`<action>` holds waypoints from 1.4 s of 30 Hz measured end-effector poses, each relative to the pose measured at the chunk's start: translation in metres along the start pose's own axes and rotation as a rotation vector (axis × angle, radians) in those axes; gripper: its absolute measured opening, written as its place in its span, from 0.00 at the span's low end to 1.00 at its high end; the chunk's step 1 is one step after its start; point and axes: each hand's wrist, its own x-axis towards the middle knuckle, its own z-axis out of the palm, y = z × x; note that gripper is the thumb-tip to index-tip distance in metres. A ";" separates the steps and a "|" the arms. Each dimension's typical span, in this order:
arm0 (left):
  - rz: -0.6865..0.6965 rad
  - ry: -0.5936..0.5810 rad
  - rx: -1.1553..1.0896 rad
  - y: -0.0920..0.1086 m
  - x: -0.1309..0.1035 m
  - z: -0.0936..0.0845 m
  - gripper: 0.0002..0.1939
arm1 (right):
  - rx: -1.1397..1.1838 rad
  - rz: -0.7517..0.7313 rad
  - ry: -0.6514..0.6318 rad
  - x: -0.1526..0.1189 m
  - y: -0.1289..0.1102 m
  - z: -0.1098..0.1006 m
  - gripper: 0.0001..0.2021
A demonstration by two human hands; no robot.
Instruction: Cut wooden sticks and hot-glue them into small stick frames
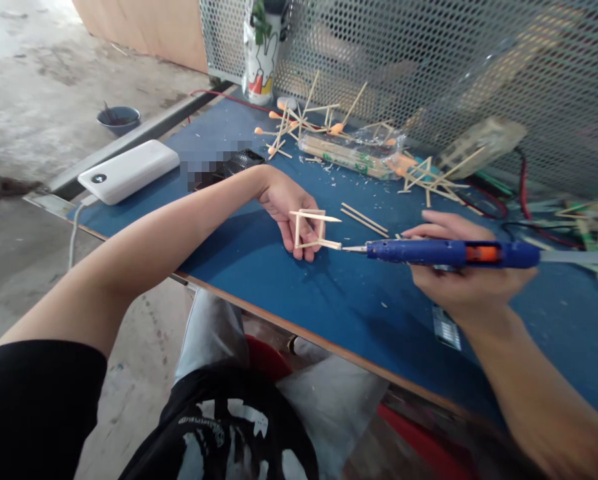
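In the middle of the view my left hand (289, 203) is closed on a small boxlike frame of wooden sticks (297, 230), holding it just above the blue tabletop. One stick at the frame's top ends in a point. My right hand (459, 287) grips a blue glue gun (419, 252) with a glue stick running out of its back. The gun's metal nozzle meets, or nearly meets, the end of the frame's lower stick. Two loose wooden sticks (363, 220) lie on the table between my hands.
A white power bank (129, 171) with a cable rests at the left edge. Stick models with orange tips (299, 123) and a plastic pack of sticks (351, 155) lie at the back, before a perforated metal panel (369, 53). A printed cup (260, 60) stands there. A person's hand (16, 187) shows far left.
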 end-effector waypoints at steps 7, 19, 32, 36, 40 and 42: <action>0.042 -0.064 0.029 -0.004 0.000 -0.004 0.21 | 0.002 0.014 -0.018 -0.005 0.005 0.001 0.34; 0.061 -0.054 0.020 -0.004 0.001 -0.003 0.21 | -0.131 0.051 -0.122 -0.003 0.000 -0.004 0.39; 0.033 -0.052 0.027 -0.003 0.002 -0.003 0.21 | -0.110 0.030 -0.055 -0.002 0.004 -0.002 0.31; 0.022 0.032 0.010 -0.001 0.002 0.000 0.21 | -0.088 0.023 -0.031 0.002 0.003 -0.001 0.31; 0.068 -0.032 0.045 -0.001 0.001 0.000 0.20 | -0.058 0.059 -0.057 0.001 0.001 -0.001 0.32; 0.045 -0.038 0.030 -0.002 0.001 -0.001 0.21 | -0.048 0.065 -0.065 0.001 0.001 -0.002 0.32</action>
